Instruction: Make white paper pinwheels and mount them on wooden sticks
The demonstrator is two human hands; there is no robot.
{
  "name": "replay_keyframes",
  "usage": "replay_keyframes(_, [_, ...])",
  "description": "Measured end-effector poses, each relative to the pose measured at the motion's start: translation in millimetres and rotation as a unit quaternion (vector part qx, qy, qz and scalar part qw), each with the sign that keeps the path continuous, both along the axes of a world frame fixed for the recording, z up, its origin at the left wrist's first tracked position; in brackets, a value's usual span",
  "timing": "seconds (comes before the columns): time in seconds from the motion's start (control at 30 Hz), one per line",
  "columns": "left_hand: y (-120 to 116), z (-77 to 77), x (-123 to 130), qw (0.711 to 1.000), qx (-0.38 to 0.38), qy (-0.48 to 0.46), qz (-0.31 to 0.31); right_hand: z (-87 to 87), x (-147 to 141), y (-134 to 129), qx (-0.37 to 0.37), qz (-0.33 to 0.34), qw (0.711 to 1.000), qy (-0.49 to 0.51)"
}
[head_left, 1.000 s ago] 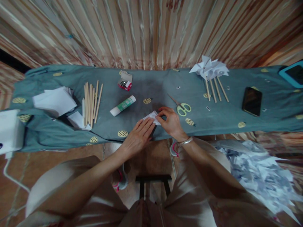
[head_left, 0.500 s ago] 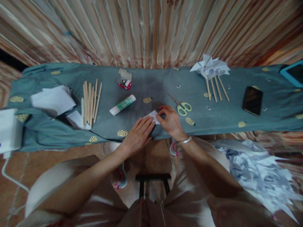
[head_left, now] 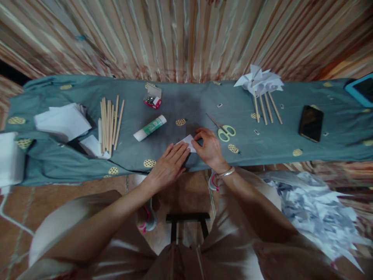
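The left hand lies flat with its fingers stretched out, pressing one small piece of white paper onto the table near its front edge, midway along. The right hand, with one bracelet at the wrist, has its fingers bent and its thumb at the paper's right end; whether it pinches the paper cannot be told. Just right of that hand lies one pair of scissors, handles toward it, and left of the paper is one glue stick. Nothing lies on the paper but the hands. Behind the glue stick sits one small open box of metal bits. Farther left are several wooden sticks, too close to count surely, and a stack of white sheets. Toward the right lie paper pinwheels with four sticks showing, then one phone. A green cloth with yellow pineapples covers the table; a striped curtain hangs behind, and tiled floor shows below. A heap of cut paper lies at lower right.
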State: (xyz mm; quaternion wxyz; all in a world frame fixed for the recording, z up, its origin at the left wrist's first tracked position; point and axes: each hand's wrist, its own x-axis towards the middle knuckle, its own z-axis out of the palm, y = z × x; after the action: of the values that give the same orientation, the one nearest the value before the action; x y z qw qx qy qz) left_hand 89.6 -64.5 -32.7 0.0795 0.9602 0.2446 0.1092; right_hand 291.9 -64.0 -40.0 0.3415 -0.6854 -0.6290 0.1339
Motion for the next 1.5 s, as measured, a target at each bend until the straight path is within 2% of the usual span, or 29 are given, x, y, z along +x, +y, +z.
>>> replay_keyframes(0.57, [2.7, 1.7, -0.1, 1.0, -0.002, -0.005, -0.011, -0.9, 1.8, 0.6, -0.003, -0.002, 1.0, -0.003])
replay_keyframes(0.97, [3.2, -4.9, -1.7, 1.0, -0.017, -0.006, -0.015, 2.1, 3.1, -5.1, -0.008, 0.052, 0.998, -0.039])
replay_keyframes(1.27, [4.6, -5.9, -2.3, 1.0, 0.012, 0.006, -0.023, 3.3, 3.8, -16.6, -0.014, 0.09, 0.994, -0.062])
replay_keyframes(1.5, [5.2, -8.2, -15.4, 1.0, 0.012, 0.003, -0.008, 1.9, 5.7, -30.0, -0.035, 0.099, 0.991, -0.082])
